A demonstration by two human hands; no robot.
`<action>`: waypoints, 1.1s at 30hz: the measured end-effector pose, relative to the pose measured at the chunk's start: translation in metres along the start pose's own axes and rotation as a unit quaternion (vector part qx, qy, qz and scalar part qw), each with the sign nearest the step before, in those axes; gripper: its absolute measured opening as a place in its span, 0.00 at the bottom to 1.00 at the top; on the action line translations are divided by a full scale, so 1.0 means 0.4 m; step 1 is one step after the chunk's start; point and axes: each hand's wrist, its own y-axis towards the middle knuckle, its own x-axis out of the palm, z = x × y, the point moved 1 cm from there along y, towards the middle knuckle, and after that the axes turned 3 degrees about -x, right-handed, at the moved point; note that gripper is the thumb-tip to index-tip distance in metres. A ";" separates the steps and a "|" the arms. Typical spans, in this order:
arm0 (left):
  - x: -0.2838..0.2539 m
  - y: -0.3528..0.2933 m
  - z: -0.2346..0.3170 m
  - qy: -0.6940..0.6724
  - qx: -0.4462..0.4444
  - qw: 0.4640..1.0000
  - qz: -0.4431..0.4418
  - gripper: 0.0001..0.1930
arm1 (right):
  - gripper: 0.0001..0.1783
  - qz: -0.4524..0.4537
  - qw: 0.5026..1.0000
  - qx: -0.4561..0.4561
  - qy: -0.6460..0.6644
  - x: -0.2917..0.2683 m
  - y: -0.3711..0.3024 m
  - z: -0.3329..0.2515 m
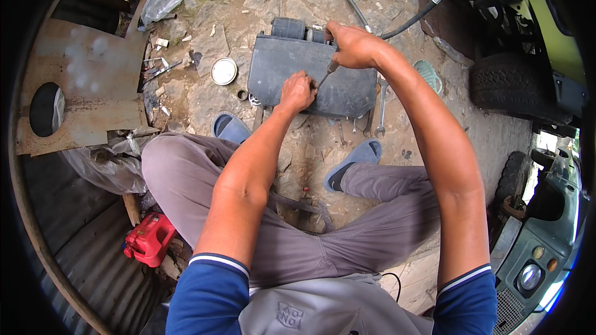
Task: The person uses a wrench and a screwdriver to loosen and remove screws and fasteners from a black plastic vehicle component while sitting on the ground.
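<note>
A flat black plastic box-like part (282, 59) lies on the ground in front of me, with cylindrical sections along its far edge. My right hand (355, 46) is closed around a screwdriver-like tool (332, 68), whose thin shaft slants down to the left toward the box's upper face. Close to that tip, my left hand (298, 92) rests on the box with its fingers bent together. Anything pinched in them is too small or hidden to make out. A wrench (382, 108) lies by the box's right edge.
Black hoses (410, 28) lie beyond the box. A round white lid (224, 71) and small ring (242, 95) sit left of it, near scattered tools and debris. Rusty sheet metal (87, 74) stands at left, a red jerrycan (151, 239) lower left, vehicle tyre (512, 84) at right.
</note>
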 end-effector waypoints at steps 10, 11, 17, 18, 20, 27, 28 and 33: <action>-0.008 0.005 0.004 0.013 0.002 1.000 -0.017 0.09 | 0.34 0.069 0.996 -0.045 -0.043 0.017 0.008 0.015; -0.008 0.007 0.015 0.015 0.004 1.000 -0.021 0.09 | 0.34 0.096 0.989 -0.112 -0.029 0.029 0.009 0.043; -0.013 0.003 0.001 0.011 -0.009 1.000 -0.017 0.09 | 0.31 0.003 0.997 0.069 -0.025 -0.012 0.005 -0.042; -0.014 0.003 0.006 0.015 -0.006 1.000 -0.014 0.09 | 0.30 0.013 0.998 0.047 -0.033 -0.012 -0.002 -0.042; -0.017 0.000 0.013 0.023 -0.001 1.000 -0.008 0.08 | 0.28 0.032 0.998 0.002 -0.050 -0.010 -0.021 -0.042; -0.019 -0.018 0.024 0.019 0.043 0.998 0.032 0.10 | 0.26 0.025 0.999 0.021 -0.021 0.003 -0.044 -0.012; -0.015 -0.016 0.020 0.023 0.055 0.998 0.034 0.10 | 0.26 0.025 0.999 0.021 -0.017 0.003 -0.045 -0.006; -0.005 -0.011 0.017 -0.008 0.028 0.999 0.029 0.11 | 0.22 0.072 0.997 0.018 0.001 -0.008 -0.060 0.011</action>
